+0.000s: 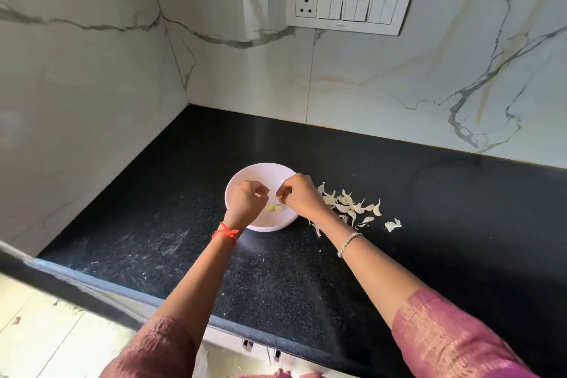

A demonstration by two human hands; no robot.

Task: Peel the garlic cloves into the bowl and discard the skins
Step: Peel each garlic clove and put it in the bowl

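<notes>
A white bowl stands on the black counter, and peeled garlic cloves lie inside it. Both hands hover over the bowl. My left hand has curled fingers and pinches something small and pale at its fingertips, too small to name surely. My right hand is also curled, its fingertips pinching a small pale bit, likely garlic or skin. A scatter of garlic skins lies on the counter just right of the bowl, partly behind my right wrist.
The black counter runs into a corner of marble walls at the back left. A switch panel sits on the back wall. The counter's front edge runs diagonally at lower left.
</notes>
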